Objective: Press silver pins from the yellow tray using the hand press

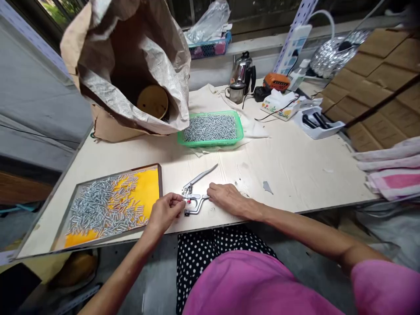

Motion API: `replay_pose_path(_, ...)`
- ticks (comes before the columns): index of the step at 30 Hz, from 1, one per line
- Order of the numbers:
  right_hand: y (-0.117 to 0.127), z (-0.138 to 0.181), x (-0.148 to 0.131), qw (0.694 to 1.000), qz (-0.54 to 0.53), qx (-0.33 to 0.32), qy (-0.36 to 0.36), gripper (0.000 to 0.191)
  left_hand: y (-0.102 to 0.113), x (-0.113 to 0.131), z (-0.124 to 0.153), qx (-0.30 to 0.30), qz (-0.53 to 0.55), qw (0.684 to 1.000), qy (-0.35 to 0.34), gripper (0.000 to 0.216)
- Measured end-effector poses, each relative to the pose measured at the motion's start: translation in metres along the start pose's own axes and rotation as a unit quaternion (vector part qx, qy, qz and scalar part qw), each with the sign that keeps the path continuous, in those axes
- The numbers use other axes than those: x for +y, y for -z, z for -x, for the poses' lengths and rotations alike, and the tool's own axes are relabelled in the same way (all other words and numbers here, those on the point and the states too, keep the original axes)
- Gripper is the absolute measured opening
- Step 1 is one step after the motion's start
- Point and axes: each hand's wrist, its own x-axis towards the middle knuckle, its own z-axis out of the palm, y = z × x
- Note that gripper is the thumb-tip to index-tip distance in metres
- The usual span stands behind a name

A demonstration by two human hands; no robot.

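Note:
A pair of silver hand pliers (pixel 197 201) with a C-shaped jaw and a spring lies on the table near its front edge, its long lever raised to the upper right. My right hand (pixel 226 199) is closed around the lower handle's right end. At the jaw's left side, my left hand (pixel 166 211) pinches with thumb and forefinger; whatever sits between those fingertips is too small to make out. Left of that hand, a shallow tray (pixel 160 181) with a yellow bottom holds many small silver metal pins (pixel 98 208), heaped on its left side.
Behind the pliers stands a green plastic basket (pixel 241 131) full of similar metal pieces. A large open paper sack (pixel 170 87) rises at back left. Farther right are a metal kettle (pixel 242 70), a tissue box (pixel 280 107), a white tray (pixel 323 131) and a cardboard box (pixel 370 83).

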Motion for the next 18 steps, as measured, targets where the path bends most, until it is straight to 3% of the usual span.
replay_pose_path(6,0.003,0.003,0.01,0.999,0.021,0.021,0.017,0.018,-0.017,-0.012,-0.006,-0.008,0.026,0.999,0.033,0.042)
replay_pose_path(18,-0.013,0.003,0.017,0.998,0.011,0.049,0.032,0.022,-0.018,-0.001,-0.015,-0.057,-0.105,0.991,0.058,0.035)
